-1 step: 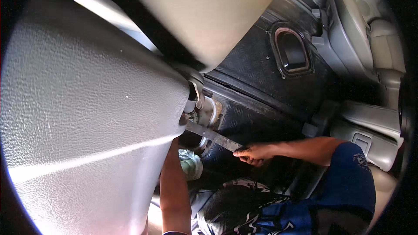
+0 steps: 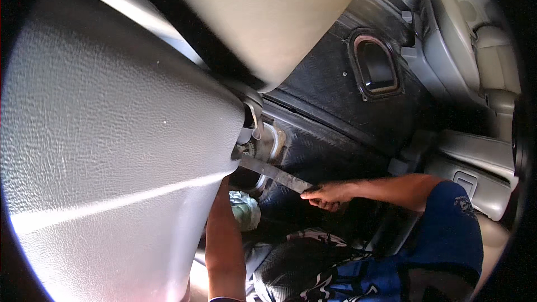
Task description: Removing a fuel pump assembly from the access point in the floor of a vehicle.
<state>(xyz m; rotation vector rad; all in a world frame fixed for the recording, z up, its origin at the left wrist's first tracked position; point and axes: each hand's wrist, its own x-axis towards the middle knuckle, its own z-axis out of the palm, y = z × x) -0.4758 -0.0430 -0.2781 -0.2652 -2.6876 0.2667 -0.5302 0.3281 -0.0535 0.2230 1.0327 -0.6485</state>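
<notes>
A flat, scuffed metal bar (image 2: 274, 173) lies in the grip of my right hand (image 2: 323, 196), its far end reaching into the recess beside the textured grey panel (image 2: 117, 123). Below that end is a floor opening with a pale, worn metal rim (image 2: 275, 148). My left forearm (image 2: 224, 246) rises from the lower edge and passes behind the panel, which hides my left hand. A pale greenish crumpled cloth (image 2: 243, 211) sits beside that forearm. A curved metal piece (image 2: 256, 126) shows at the panel's edge, just above the bar.
A beige padded seat surface (image 2: 268, 17) overhangs the top. At the upper right, a second oval floor opening (image 2: 373, 62) sits in the dark ribbed floor (image 2: 313, 72). Grey seats (image 2: 447, 50) line the right side, with a folded grey seat part (image 2: 475, 156) nearer my right arm.
</notes>
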